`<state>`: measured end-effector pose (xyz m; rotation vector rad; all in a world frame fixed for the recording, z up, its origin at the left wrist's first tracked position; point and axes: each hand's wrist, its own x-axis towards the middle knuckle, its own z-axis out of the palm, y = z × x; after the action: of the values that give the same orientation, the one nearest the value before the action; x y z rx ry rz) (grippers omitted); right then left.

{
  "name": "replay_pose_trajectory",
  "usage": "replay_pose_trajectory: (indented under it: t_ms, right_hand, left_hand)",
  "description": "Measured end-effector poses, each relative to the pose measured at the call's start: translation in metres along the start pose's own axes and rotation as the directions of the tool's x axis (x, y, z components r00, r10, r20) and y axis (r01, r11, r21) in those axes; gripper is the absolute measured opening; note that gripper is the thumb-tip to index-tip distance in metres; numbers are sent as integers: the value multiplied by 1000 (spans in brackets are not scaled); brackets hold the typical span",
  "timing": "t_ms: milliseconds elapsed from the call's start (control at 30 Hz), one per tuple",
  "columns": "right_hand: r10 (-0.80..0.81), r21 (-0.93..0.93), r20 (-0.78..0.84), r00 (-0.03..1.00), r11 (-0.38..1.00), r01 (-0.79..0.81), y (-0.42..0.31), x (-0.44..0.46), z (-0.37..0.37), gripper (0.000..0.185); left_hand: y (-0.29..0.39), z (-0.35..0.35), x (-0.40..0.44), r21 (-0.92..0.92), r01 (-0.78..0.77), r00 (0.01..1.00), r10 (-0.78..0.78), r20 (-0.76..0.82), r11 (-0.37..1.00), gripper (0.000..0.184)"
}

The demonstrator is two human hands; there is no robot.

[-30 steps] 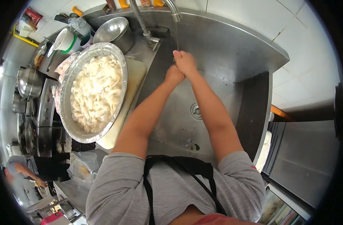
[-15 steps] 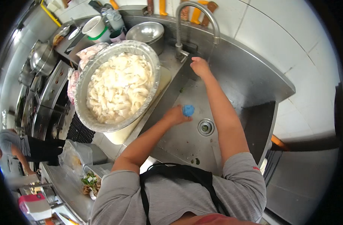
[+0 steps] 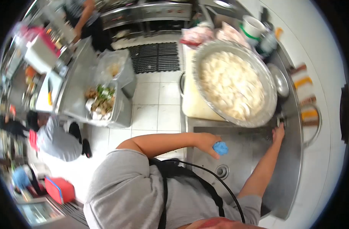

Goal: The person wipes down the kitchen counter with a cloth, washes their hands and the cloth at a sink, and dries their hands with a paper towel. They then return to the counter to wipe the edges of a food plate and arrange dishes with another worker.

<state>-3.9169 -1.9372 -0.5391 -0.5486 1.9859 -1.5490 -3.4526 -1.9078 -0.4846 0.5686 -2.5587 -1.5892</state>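
My left hand (image 3: 207, 144) is closed around a crumpled blue wad, perhaps a cloth or scrubber (image 3: 221, 148), above the steel sink (image 3: 241, 147). Its exact kind is too blurred to tell. At the sink's far right corner, my right hand (image 3: 278, 133) has its fingers on the faucet handle (image 3: 281, 120). The curved faucet spout (image 3: 315, 133) reaches toward the tiled wall. Beside the sink stands a large metal bowl (image 3: 272, 89) full of pale, whitish pieces of food. The drain (image 3: 222, 171) lies below my left hand.
A cream-coloured board or block (image 3: 191, 103) is under the bowl. Behind it are pink bagged goods (image 3: 197, 35) and a white tub (image 3: 252, 26). Knives with orange handles (image 3: 303, 82) line the wall. A waste bin (image 3: 123, 110) stands left; other people (image 3: 58, 139) work farther off.
My view has swung left, bringing the floor, bins and other people into sight. My left hand still holds the blue wad; my right hand stays at the faucet handle.
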Motion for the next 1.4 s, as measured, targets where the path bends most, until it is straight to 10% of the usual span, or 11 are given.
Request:
replay_pose_trajectory:
  t_ms: [133,267,367,433,667,833,967,1033,1167,1267,1400]
  right_hand:
    - [170,-138,164,972,979,-148,-15,-99,-10,64]
    - [-54,496,742,668,714,-494,84,-191,-38,48]
    - [125,-259,519,845,966,16,144,-253,-25,40]
    - [126,-809,380,917,525,263,157,-283,-18,36]
    - [-220,-783,618,755,-77,618,51,-347,36,36]
    - [42,-454,795,605,703,548,-52,-477,199,31]
    - [159,-164,984,-85,984,-65,-21,-561,324,48]
    - [495,-486,869,15,858,-165,42,-583,398,48]
    - [559,-307,760,332,-142,941,195,-603,467,54]
    - [698,-132,673,243,-210,969,241,-653,498,55]
    - [838,323,541,-75,-125,938,287,-696,543,53]
  left_hand:
    - [-8,-5,-40,-170,-41,989,15,-150,985,60]
    - [-24,-18,-98,-345,8,971,-91,-223,938,48]
    - [-36,-25,-163,-263,85,889,-192,-416,961,46]
    - [-55,-17,-216,-26,216,779,-188,-598,976,44]
    - [-107,67,-461,-200,571,405,-485,-775,796,41]
    - [-94,176,-622,-547,620,52,-725,-687,562,45]
    - [-79,270,-710,-830,181,-271,-784,-558,528,44]
    - [-54,302,-736,-870,86,-426,-771,-473,486,40]
    - [-38,372,-761,-943,99,-739,-610,-284,319,38]
    - [-12,407,-757,-898,-49,-802,-553,-226,438,38]
    - [-61,528,-713,-946,-220,-707,-628,324,-239,40]
